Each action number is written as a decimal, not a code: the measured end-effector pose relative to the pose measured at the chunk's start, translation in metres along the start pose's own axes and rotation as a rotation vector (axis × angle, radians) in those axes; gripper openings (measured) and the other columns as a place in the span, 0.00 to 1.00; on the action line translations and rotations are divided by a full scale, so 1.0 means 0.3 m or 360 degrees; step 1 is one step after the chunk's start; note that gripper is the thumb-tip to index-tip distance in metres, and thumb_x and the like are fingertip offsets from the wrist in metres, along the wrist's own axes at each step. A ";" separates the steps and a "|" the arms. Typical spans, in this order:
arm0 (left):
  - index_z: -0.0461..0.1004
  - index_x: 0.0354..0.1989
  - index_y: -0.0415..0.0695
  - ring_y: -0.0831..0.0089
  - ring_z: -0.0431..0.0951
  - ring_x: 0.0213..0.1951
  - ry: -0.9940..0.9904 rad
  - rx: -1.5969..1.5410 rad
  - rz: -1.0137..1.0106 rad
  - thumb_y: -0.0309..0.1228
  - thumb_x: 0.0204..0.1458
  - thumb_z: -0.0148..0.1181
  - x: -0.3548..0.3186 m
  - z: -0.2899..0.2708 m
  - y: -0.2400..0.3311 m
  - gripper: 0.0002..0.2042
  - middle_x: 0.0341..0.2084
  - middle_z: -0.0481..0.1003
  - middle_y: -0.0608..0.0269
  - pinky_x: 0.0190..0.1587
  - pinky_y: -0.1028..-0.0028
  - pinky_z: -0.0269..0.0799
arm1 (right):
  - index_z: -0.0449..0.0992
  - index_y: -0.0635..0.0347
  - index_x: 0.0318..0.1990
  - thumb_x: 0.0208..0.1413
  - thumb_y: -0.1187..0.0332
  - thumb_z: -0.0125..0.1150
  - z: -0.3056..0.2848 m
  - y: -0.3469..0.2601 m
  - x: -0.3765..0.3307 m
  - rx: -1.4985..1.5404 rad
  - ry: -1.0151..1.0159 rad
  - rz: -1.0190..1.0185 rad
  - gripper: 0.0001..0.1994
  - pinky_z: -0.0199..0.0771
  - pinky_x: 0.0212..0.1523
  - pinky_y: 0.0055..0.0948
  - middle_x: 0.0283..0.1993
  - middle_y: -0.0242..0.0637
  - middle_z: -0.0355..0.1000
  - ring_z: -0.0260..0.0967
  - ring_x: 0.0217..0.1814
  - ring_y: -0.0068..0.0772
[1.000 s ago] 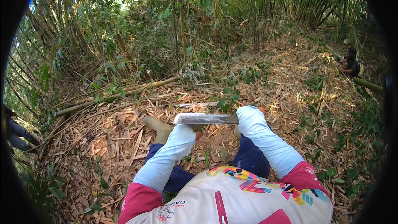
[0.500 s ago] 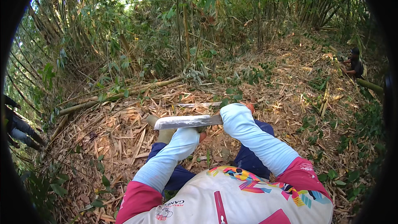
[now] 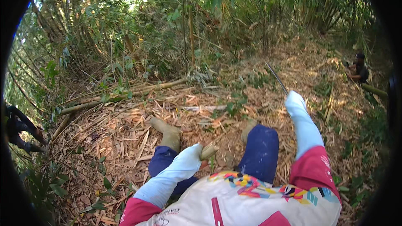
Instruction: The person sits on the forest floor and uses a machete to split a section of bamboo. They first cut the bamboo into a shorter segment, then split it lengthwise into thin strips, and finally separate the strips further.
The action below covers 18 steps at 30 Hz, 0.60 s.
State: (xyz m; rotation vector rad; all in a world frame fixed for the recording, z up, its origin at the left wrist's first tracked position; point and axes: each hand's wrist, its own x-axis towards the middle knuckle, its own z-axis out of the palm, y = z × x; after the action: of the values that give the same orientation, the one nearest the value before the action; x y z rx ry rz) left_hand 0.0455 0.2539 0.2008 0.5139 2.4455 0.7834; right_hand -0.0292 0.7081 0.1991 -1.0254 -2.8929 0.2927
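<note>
I sit on leaf-covered ground with both legs stretched out in blue trousers. My left hand (image 3: 196, 154), in a white glove, grips a short pale bamboo piece (image 3: 209, 151) just above my lap, between my knees. Off to the right, my right hand (image 3: 294, 99), also gloved, is raised and shut on the handle of a long thin blade (image 3: 276, 78) that points up and to the left, away from the bamboo piece. My boots (image 3: 168, 133) rest on the dry bamboo husks ahead.
A long felled bamboo pole (image 3: 121, 96) lies across the ground ahead of my feet. Dense bamboo stems and green brush stand behind it. One person (image 3: 359, 72) crouches at far right; another person's legs (image 3: 19, 129) show at the left edge.
Both hands held the blade flat across my knees earlier. Now my right hand has swung it up to the right, and my left hand has dropped to a bamboo piece near my lap.
</note>
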 end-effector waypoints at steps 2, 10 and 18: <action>0.70 0.43 0.38 0.44 0.78 0.40 0.0117 -0.0057 -0.0037 0.35 0.46 0.68 0.021 -0.020 -0.077 0.20 0.34 0.77 0.41 0.41 0.56 0.72 | 0.76 0.62 0.40 0.55 0.71 0.53 -0.012 0.140 0.002 -0.0228 0.0083 -0.0130 0.09 0.74 0.44 0.50 0.38 0.58 0.76 0.75 0.45 0.58; 0.69 0.51 0.37 0.67 0.77 0.39 0.0414 -0.0818 0.0140 0.25 0.43 0.69 0.023 -0.091 -0.140 0.25 0.37 0.75 0.60 0.46 0.71 0.72 | 0.75 0.62 0.37 0.51 0.68 0.62 0.206 0.239 -0.343 0.0212 -0.0110 0.0095 0.09 0.73 0.44 0.44 0.34 0.51 0.77 0.75 0.42 0.55; 0.70 0.53 0.45 0.72 0.75 0.39 0.1025 -0.1332 0.0390 0.12 0.42 0.60 -0.164 -0.387 0.039 0.26 0.44 0.71 0.61 0.42 0.72 0.76 | 0.70 0.59 0.35 0.51 0.67 0.69 0.312 0.259 -0.346 0.1569 -0.0404 0.0438 0.12 0.67 0.20 0.34 0.23 0.35 0.70 0.66 0.19 0.29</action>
State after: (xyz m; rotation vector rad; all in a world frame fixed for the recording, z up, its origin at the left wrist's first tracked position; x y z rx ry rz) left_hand 0.0199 0.1895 0.3068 0.2413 2.2646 2.2026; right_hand 0.0885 0.6872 0.0930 -1.1689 -2.2033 1.7215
